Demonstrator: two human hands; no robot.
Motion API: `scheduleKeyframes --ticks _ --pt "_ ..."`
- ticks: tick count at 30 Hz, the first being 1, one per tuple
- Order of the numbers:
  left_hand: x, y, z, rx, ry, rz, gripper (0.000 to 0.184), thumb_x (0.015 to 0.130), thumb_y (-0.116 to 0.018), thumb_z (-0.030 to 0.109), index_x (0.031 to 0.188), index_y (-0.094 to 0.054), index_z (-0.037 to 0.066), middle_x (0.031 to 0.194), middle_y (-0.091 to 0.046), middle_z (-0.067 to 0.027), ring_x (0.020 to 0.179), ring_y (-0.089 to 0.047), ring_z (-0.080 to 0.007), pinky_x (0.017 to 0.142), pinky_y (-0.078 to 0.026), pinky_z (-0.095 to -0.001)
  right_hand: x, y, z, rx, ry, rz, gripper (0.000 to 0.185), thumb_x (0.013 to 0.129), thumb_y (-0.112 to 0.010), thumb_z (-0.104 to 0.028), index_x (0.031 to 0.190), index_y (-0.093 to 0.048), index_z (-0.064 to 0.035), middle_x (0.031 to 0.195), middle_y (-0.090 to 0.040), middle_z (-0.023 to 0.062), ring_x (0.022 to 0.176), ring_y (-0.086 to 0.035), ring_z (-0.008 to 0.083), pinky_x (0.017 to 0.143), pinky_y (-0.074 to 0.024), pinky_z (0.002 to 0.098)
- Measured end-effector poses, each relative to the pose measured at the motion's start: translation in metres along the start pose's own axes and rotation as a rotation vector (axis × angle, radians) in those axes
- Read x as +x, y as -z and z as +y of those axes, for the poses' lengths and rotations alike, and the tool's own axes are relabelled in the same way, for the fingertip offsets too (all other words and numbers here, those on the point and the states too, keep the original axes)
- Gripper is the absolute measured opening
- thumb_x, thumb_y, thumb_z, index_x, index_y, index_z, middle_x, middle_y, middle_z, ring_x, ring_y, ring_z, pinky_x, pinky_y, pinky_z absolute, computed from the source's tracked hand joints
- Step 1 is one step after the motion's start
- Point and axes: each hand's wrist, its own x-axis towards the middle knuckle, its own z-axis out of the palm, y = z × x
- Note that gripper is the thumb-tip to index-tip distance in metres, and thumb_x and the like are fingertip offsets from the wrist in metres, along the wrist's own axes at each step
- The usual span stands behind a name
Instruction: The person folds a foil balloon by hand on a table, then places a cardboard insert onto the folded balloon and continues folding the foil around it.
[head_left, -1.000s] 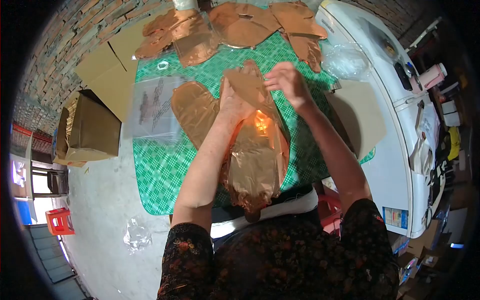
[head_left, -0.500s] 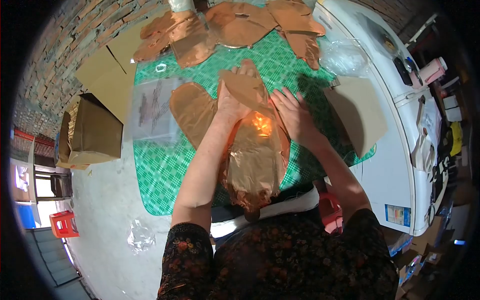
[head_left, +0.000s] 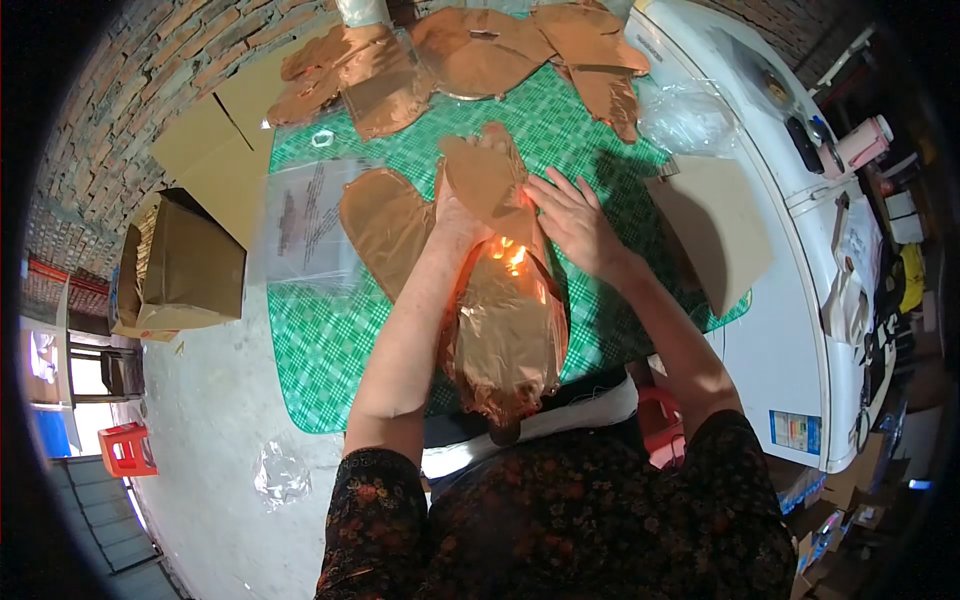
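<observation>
A copper-coloured foil balloon [head_left: 505,335], flat and uninflated, lies lengthwise on the table in front of me, its near end bunched up. My left hand [head_left: 458,215] rests flat on it, partly covered by a folded-over foil flap [head_left: 487,180]. Its fingers look stretched out, with the tips faintly showing past the flap's far edge. On the other side, my right hand [head_left: 578,225] has its fingers extended and apart, and its thumb side touches the flap's right edge. Left of both hands lies a rounded lobe of the same foil [head_left: 385,220].
More copper foil balloons [head_left: 485,50] lie along the far edge of the green checked table [head_left: 320,370]. A clear plastic packet [head_left: 310,220] is at left, a cardboard sheet [head_left: 720,225] at right. A white fridge [head_left: 760,350] borders the right; a cardboard box [head_left: 190,260] stands left.
My right hand has shifted slightly left and up, onto the flap's edge. The flap now covers more of my left hand, and the foil's right side has moved inward.
</observation>
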Motion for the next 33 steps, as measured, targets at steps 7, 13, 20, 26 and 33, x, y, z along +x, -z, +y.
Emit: scheduleKeyframes --ticks 7,13,20,26,33 --pt "0.003 0.022 0.007 0.109 -0.001 -0.187 0.091 0.09 -0.062 0.06 0.166 -0.04 0.015 0.174 -0.036 -0.0123 0.161 -0.03 -0.0351 0.13 -0.025 -0.0528 0.008 -0.004 0.006 0.047 -0.001 0.023 0.042 0.103 -0.065 -0.014 0.144 -0.06 -0.0097 0.156 -0.057 0.0086 0.153 -0.044 0.0344 0.126 -0.0267 0.0593" --pt "0.001 -0.013 -0.003 0.166 -0.016 -0.133 0.094 0.09 -0.059 0.065 0.17 -0.031 0.026 0.179 -0.027 -0.0055 0.166 -0.018 -0.0313 0.133 -0.011 -0.0546 0.018 -0.003 0.011 0.002 0.081 0.085 0.037 0.098 -0.069 -0.009 0.135 -0.064 -0.01 0.147 -0.062 0.0083 0.146 -0.05 0.0366 0.12 -0.0345 0.0567" --pt "0.006 0.042 0.007 0.073 0.032 -0.294 0.091 0.091 -0.064 0.058 0.168 -0.037 0.017 0.175 -0.034 -0.0139 0.163 -0.026 -0.0343 0.13 -0.022 -0.0548 0.014 -0.001 0.006 0.004 0.084 0.141 0.042 0.098 -0.067 -0.008 0.139 -0.062 -0.0045 0.145 -0.063 0.0131 0.144 -0.051 0.0376 0.119 -0.0368 0.0539" --pt "0.006 0.029 0.006 0.063 0.021 -0.184 0.084 0.096 -0.06 0.052 0.167 -0.038 0.012 0.172 -0.038 -0.0163 0.158 -0.034 -0.0369 0.129 -0.026 -0.0533 -0.032 0.011 -0.007 -0.062 -0.015 0.041 0.061 0.103 -0.059 -0.021 0.157 -0.042 0.0019 0.159 -0.049 0.0217 0.153 -0.041 0.0415 0.126 -0.028 0.0577" --pt "0.004 0.007 0.003 0.126 0.02 -0.089 0.077 0.1 -0.055 0.049 0.166 -0.038 0.013 0.171 -0.04 -0.0153 0.156 -0.037 -0.0364 0.128 -0.027 -0.0519 -0.066 0.051 -0.086 0.097 -0.216 -0.07 0.088 0.094 -0.076 -0.042 0.157 -0.039 0.0074 0.156 -0.047 0.0337 0.153 -0.036 0.0525 0.126 -0.0241 0.0637"
